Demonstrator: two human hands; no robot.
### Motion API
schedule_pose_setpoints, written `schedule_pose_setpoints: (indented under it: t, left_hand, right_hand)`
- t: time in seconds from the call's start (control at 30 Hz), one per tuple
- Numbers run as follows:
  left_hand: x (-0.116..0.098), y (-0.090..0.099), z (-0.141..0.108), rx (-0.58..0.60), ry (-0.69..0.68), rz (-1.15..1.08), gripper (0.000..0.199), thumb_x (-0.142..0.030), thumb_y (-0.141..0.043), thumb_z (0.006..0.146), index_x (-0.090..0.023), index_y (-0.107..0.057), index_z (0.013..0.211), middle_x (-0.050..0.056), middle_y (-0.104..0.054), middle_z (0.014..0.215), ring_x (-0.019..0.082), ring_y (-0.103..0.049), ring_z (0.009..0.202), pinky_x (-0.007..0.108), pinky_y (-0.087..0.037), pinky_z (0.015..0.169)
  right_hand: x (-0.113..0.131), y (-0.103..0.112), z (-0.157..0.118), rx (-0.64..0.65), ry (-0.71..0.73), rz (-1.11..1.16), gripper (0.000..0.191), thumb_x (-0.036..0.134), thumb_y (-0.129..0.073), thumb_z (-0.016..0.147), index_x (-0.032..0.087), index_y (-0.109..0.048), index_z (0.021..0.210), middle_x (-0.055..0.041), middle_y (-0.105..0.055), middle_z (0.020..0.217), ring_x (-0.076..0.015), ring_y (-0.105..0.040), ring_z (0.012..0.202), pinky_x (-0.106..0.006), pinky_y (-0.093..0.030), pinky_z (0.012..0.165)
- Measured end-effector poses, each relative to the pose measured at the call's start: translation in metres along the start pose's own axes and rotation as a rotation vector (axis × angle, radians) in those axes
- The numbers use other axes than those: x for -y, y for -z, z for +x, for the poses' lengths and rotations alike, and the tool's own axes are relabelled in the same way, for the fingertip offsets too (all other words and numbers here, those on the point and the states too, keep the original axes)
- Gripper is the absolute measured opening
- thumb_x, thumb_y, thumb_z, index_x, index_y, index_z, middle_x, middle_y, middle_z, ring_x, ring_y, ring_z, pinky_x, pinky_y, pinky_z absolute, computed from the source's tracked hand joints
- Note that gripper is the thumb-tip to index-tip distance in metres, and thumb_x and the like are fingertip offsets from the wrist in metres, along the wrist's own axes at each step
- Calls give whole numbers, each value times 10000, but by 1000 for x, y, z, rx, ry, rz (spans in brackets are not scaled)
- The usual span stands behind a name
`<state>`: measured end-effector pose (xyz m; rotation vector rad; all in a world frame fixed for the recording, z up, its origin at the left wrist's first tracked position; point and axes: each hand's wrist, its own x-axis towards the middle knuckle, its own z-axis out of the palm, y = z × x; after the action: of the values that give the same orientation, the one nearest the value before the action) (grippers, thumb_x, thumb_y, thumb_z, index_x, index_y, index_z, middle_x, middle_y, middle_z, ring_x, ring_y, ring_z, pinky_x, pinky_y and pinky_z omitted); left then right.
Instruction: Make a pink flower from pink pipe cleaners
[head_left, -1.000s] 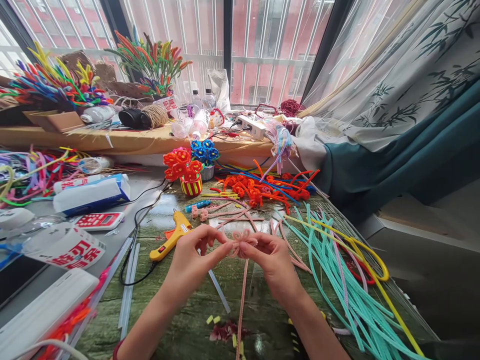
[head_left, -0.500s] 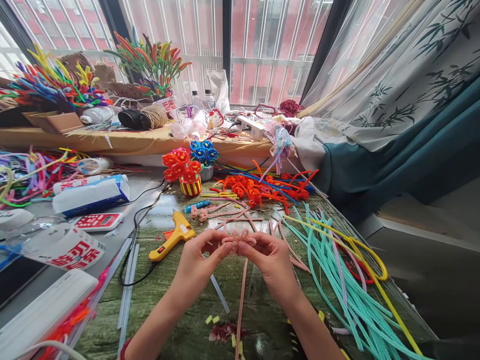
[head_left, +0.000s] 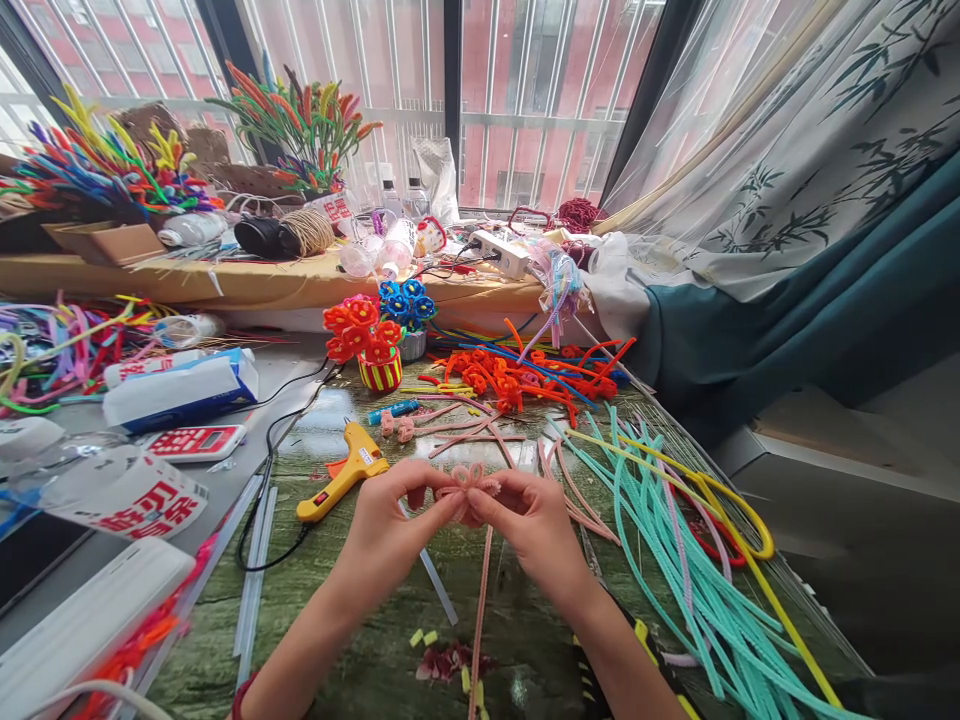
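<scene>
Between both hands is a pink pipe-cleaner flower [head_left: 469, 478] with small looped petals. My left hand [head_left: 401, 520] pinches its left side between thumb and fingers. On its right side, my right hand [head_left: 536, 525] grips in the same way, thumb tip close to the other thumb. A long pink pipe-cleaner stem [head_left: 481, 610] hangs from the flower toward me. Beyond the hands lie loose pink pipe cleaners [head_left: 480, 438] and small pink curled pieces [head_left: 396, 427]. The fingertips partly cover the flower's lower petals.
A yellow glue gun [head_left: 343, 475] lies left of my hands, its black cord [head_left: 259, 530] looping beside clear glue sticks [head_left: 255, 590]. Turquoise pipe cleaners [head_left: 675, 560] spread at the right. Orange pipe-cleaner pieces [head_left: 517, 375] and a pot of red flowers [head_left: 381, 372] stand farther back.
Both hands have shifted slightly left with the pink flower. Its petals are turned a little differently between the fingers, with the upper loops more upright.
</scene>
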<state>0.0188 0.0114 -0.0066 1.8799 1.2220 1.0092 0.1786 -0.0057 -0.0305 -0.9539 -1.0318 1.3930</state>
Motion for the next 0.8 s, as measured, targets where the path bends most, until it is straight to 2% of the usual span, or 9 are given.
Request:
schedule_pose_setpoints:
  t: [0.1, 0.27, 0.33, 0.5, 0.8]
  left_hand:
    - [-1, 5, 1, 17, -4, 21, 172, -338, -700, 772, -183, -750, 714, 18, -696, 648, 129, -492, 573, 228, -364, 533]
    - [-5, 9, 5, 122, 141, -94, 229, -379, -686, 766, -167, -759, 722, 39, -729, 661, 145, -569, 575, 217, -385, 503]
    - [-6, 8, 5, 113, 154, -111, 238, -380, -692, 756, -157, -747, 693, 41, -723, 645, 146, -573, 572, 216, -391, 505]
    - [-3, 5, 5, 86, 130, -37, 261, -374, -676, 753, -138, -731, 656, 28, -680, 591, 111, -470, 517, 214, -324, 479]
    - [2, 5, 1, 107, 146, 17, 257, -366, -670, 755, -128, -732, 681, 19, -654, 591, 99, -405, 533, 206, -300, 487]
  right_hand:
    - [-1, 3, 1, 30, -37, 21, 229, 381, -780, 701, 160, -727, 722, -27, -716, 665, -169, -664, 616, -295, -545, 639]
    - [-1, 4, 1, 29, -35, 6, 249, 391, -774, 708, 150, -742, 759, -50, -728, 696, -180, -667, 641, -295, -536, 632]
    - [-1, 4, 1, 28, -31, -1, 256, 396, -781, 696, 150, -749, 762, -55, -731, 709, -185, -665, 642, -302, -536, 633]
    - [-4, 5, 2, 31, -29, -5, 253, 384, -825, 636, 156, -756, 723, -41, -717, 680, -180, -647, 625, -295, -525, 626]
    - [-2, 4, 2, 12, -33, -13, 253, 346, -871, 550, 142, -734, 608, -24, -682, 608, -162, -608, 600, -267, -513, 594]
